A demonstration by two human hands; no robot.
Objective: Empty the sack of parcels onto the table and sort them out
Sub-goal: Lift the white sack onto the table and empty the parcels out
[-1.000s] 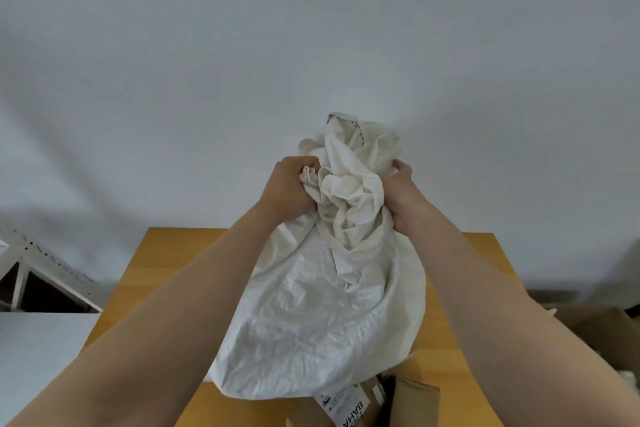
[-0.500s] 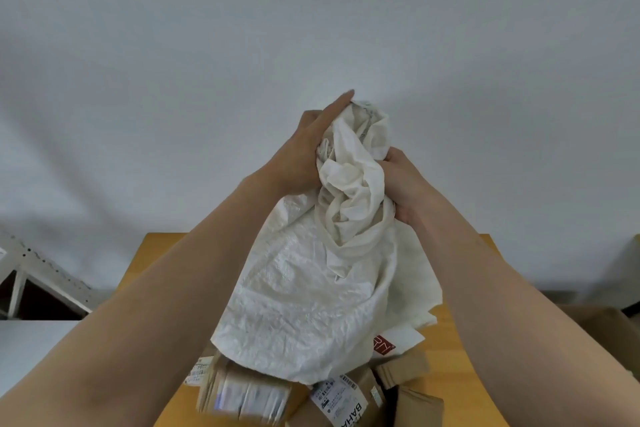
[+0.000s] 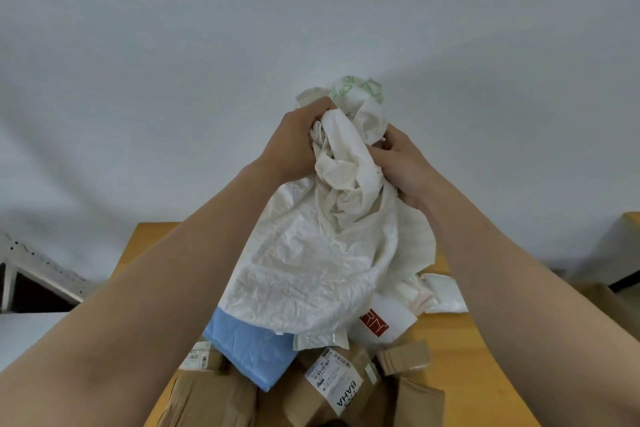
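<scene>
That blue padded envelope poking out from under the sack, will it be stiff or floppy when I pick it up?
Probably floppy: the blue envelope looks thin and quilted, so it may sag if held by a corner. Likely light for its size, as it shows no bulge. It lies tilted on the brown parcels, so it could slide when nudged.

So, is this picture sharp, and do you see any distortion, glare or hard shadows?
Head view: the wide lens stretches the forearms and splays the table edges; the light is soft, with only faint shadows on the wall; the sack and the parcel label are fairly sharp, the brown parcel at bottom left softer; no glare.
</scene>
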